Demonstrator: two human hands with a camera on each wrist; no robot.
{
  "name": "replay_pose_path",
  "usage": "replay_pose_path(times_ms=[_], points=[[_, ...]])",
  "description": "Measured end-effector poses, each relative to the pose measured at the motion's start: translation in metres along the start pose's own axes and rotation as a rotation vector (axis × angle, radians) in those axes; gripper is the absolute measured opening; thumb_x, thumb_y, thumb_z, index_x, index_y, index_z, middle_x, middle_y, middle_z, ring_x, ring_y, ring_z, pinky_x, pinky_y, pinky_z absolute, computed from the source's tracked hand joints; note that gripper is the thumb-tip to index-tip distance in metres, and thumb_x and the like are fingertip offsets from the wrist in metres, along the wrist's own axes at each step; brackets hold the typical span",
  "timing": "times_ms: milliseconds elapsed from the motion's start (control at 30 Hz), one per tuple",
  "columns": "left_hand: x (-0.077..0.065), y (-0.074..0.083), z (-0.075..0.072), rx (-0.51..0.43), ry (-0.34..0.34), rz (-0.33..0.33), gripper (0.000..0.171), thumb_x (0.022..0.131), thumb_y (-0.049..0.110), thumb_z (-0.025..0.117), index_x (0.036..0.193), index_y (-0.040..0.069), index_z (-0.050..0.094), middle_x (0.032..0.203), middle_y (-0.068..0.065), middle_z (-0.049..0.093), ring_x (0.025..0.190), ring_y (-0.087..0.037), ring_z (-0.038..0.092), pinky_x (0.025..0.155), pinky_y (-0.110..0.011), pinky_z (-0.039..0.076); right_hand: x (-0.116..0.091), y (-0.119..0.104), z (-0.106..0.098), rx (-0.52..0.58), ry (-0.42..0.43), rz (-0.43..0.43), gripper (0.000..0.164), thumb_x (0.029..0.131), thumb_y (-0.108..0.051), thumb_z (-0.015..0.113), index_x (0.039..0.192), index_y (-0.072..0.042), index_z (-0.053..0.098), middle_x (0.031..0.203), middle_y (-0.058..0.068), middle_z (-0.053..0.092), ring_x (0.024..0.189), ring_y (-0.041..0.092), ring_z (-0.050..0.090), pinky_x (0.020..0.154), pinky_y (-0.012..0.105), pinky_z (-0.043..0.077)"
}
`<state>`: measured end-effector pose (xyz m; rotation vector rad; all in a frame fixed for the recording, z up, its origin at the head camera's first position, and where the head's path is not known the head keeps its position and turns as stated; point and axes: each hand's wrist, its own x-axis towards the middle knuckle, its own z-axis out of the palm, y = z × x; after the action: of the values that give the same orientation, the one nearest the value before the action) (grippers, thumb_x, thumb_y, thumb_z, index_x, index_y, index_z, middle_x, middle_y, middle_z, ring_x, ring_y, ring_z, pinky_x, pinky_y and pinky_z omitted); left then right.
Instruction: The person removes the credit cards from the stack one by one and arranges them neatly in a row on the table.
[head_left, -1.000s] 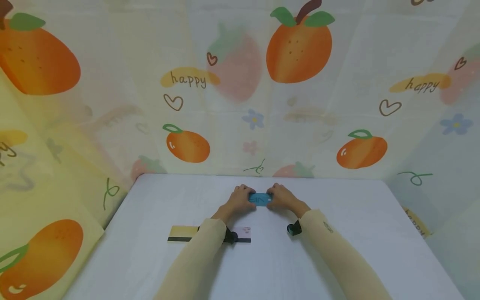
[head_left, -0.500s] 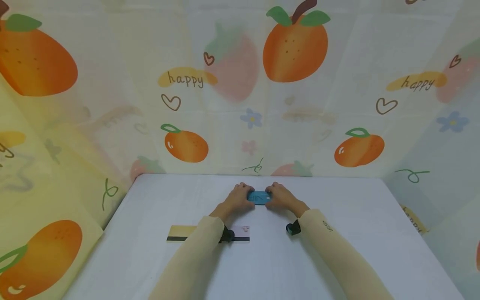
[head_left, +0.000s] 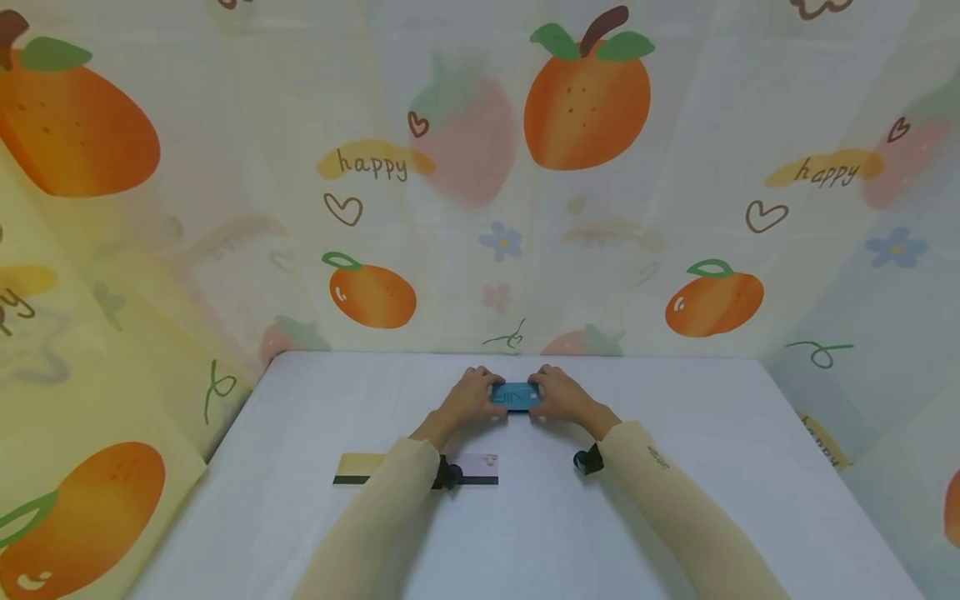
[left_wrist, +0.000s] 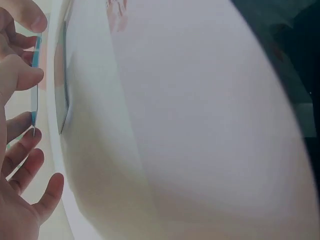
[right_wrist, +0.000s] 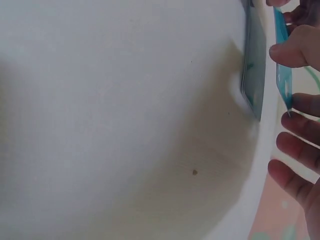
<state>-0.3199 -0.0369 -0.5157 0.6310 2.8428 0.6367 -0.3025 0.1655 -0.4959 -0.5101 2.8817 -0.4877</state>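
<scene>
Near the table's far edge, a blue plastic card (head_left: 515,395) with large upside-down lettering is held between both hands. My left hand (head_left: 471,397) pinches one short end between thumb and fingers; my right hand (head_left: 561,402) pinches the other. The left wrist view shows the card (left_wrist: 35,90) edge-on, slightly bowed, with the left hand's outer fingers (left_wrist: 50,197) spread away from it. In the right wrist view, a thin flat grey-green piece (right_wrist: 255,65) lies on the table below the blue card (right_wrist: 283,65).
A gold card (head_left: 360,463) and a pale pink card (head_left: 483,467), both with dark stripes along the near edge, lie on the white table (head_left: 525,533), partly covered by the left sleeve (head_left: 375,517). A fruit-print cloth (head_left: 465,283) hangs behind the table.
Both hands keep hold of the blue card, which has shifted slightly left in view. A dark strip now shows below its near edge. The left forearm has moved a little left.
</scene>
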Motion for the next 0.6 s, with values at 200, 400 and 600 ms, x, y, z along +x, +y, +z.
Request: replay_pose_path(times_ms=[200,400,600], points=[[-0.007,-0.002,-0.004,0.034,0.023,0.038,0.060,0.078,0.041,0.077,0.129,0.013,0.063,0.125,-0.010,0.059,0.112,-0.024,0.050,0.098,-0.041,0.046,-0.007,-0.005,-0.002,0.027,0.013,-0.002,0.058,0.079,-0.028,0.077,0.129,-0.004,0.059,0.123,0.014,0.056,0.110,0.026,0.052,0.101,0.043,0.045],[-0.015,-0.003,-0.006,-0.018,0.026,0.058,0.058,0.078,0.040,0.076,0.128,0.014,0.063,0.128,-0.010,0.059,0.114,-0.025,0.050,0.100,-0.043,0.045,-0.015,-0.006,-0.004,0.063,0.016,-0.020,0.056,0.080,-0.029,0.078,0.127,-0.003,0.061,0.120,0.013,0.057,0.109,0.025,0.053,0.099,0.044,0.046],[-0.025,0.000,-0.010,-0.041,0.043,0.067,0.058,0.078,0.039,0.076,0.128,0.012,0.063,0.127,-0.011,0.059,0.116,-0.026,0.050,0.102,-0.045,0.043,-0.021,-0.009,-0.005,0.054,0.032,-0.062,0.055,0.081,-0.030,0.077,0.127,-0.003,0.061,0.118,0.013,0.058,0.108,0.025,0.053,0.098,0.044,0.046]])
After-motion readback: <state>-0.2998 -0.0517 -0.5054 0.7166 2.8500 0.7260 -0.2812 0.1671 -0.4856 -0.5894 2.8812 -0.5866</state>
